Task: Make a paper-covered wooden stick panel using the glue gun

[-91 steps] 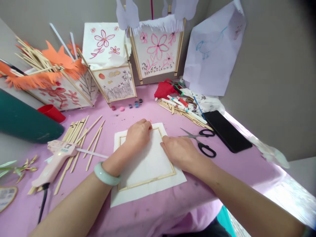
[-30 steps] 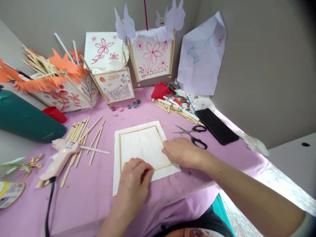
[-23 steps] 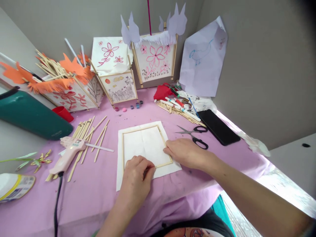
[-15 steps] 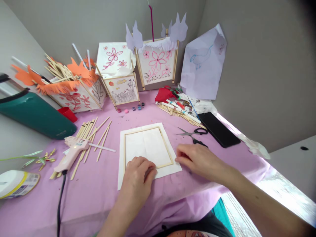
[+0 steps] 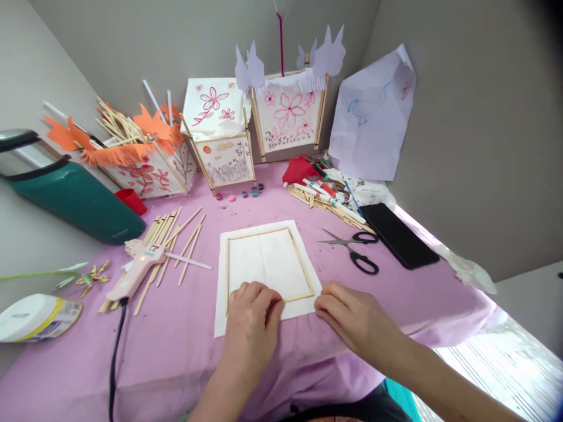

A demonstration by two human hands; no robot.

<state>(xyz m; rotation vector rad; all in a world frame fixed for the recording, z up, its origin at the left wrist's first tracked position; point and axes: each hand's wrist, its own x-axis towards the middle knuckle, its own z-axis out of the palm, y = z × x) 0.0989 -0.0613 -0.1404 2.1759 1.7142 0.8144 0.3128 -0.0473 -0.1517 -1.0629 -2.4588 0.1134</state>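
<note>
A white paper sheet [image 5: 264, 261] lies on the pink tablecloth with a thin wooden stick frame [image 5: 301, 264] on it. My left hand [image 5: 253, 319] rests on the sheet's near edge, its fingers curled and pressing the frame's near stick. My right hand [image 5: 352, 316] sits at the sheet's near right corner, with its fingers bent and the fingertips on the paper's edge. What either hand pinches, if anything, is hidden under the fingers.
Black scissors [image 5: 356, 252] and a black phone [image 5: 402, 237] lie to the right. A pink glue gun [image 5: 136, 272] rests on loose wooden sticks [image 5: 176, 240] at the left. Decorated paper lanterns [image 5: 288, 114] stand at the back, markers [image 5: 321, 193] beside them. A green container [image 5: 74, 199] lies far left.
My left hand moved from the frame's far side to its near edge. My right hand slid from the frame's right stick down to the sheet's near right corner.
</note>
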